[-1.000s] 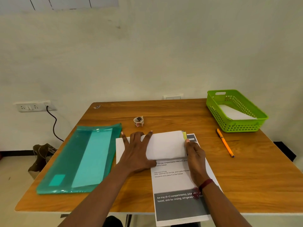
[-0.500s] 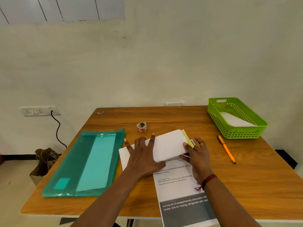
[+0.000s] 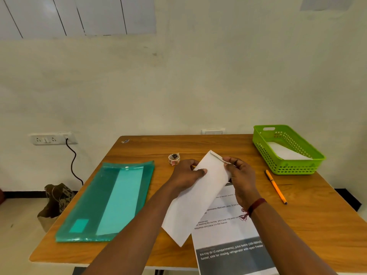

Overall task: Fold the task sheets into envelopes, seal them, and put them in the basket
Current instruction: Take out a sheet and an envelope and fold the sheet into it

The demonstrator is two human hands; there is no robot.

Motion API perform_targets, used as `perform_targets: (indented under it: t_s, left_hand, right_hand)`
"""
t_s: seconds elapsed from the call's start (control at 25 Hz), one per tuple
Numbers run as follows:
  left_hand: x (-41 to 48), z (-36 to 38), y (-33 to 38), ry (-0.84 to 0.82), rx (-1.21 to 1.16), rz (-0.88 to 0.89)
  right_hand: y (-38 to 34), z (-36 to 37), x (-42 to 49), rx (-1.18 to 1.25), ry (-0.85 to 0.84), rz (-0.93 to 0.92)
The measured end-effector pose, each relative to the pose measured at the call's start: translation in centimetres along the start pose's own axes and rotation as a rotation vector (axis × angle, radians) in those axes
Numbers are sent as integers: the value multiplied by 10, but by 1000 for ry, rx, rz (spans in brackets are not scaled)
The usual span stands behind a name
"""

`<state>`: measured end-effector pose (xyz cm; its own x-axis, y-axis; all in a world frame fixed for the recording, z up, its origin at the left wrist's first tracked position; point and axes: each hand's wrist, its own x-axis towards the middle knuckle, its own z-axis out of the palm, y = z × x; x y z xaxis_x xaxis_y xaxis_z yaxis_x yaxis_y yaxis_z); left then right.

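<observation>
Both hands hold envelope (image 3: 200, 195) tilted above task sheet (image 3: 226, 221): left hand (image 3: 186, 175) grips its edge, right hand (image 3: 241, 175) pinches the open end, presumably for insertion.

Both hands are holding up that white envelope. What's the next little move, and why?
Probably lift the flap open with the right hand, which pinches that end, while the left hand steadies the envelope. The printed sheet lies flat and unfolded beneath.

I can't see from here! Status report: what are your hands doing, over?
Left hand and right hand grip white envelope, raised. Task sheet flat beneath. Nothing blocks green basket.
</observation>
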<state>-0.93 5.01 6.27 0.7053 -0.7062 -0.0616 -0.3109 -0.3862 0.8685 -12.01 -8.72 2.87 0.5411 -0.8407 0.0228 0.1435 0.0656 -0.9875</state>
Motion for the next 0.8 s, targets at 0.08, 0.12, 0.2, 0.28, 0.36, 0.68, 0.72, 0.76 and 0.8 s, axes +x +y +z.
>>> perform_targets:
  t_s: [0.08,0.12,0.2,0.28,0.36,0.68,0.72,0.76,0.8]
  left_hand:
    - [1,1,5,3,-110,-7]
    - [1,2,7,9,-135,-7]
    - [0,3,11,22,-165,-7]
    - [-3,3,16,28,-205,-14]
    - [-5,3,23,39,-277,-25]
    - [-13,-9,53,188,-242,125]
    - [-14,-12,54,207,-224,133]
    - [-15,-15,55,226,-223,135]
    - [-15,-18,57,242,-236,132]
  right_hand:
    - [-3,0,0,1,0,-22]
    - [-6,0,0,18,-2,-29]
    - [-10,-1,0,17,7,-51]
    - [-13,-2,1,-34,17,-105]
    - [-19,0,0,-60,8,-153]
    - [-54,14,-17,-98,-125,-305]
    - [-57,16,-18,-108,-131,-320]
    - [-61,18,-19,-106,-132,-329]
    - [-64,20,-19,-87,-122,-328]
